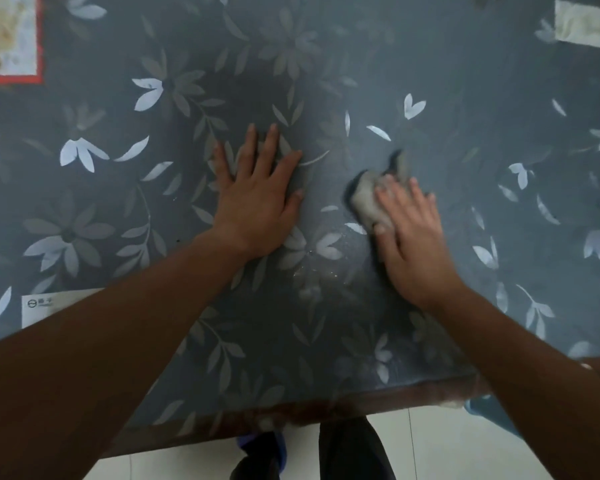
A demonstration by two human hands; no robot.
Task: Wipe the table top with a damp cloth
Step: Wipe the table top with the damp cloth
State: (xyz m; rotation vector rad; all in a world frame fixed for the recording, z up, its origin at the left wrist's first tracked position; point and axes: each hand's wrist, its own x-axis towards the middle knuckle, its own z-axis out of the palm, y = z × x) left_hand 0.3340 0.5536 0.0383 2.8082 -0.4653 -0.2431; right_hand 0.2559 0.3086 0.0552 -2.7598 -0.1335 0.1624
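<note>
Desk: the desk [447, 98] carried a grey-blue covering printed with white and grey flowers and leaves; its brown near edge ran along the bottom of the view.
Cloth: a small crumpled grey-white damp cloth [369, 202] lay on the desk, right of centre, under the fingers of the right hand.
Right hand: the right hand [409, 244] lay palm down on the cloth, with the fingers bent over it and the thumb against its near side. It was holding the cloth pressed to the desk. The far part of the cloth stuck out past the fingertips and looked blurred.
Left hand: the left hand [257, 199] lay flat on the desk with the fingers spread wide, holding nothing. It was just beside the cloth on its left, not touching it.
Crumbs: some small pale specks [312, 268] lay on the desk between the two wrists.
Red-bordered picture: a pale picture with a red border [11, 39] lay at the far left corner, well apart from the hands.
Pale square: a pale square patch [582, 24] lay at the far right.
White paper: a white printed paper [45, 306] lay near the left forearm, partly hidden by it.
Floor: a light tiled floor [440, 445] showed below the desk edge.
</note>
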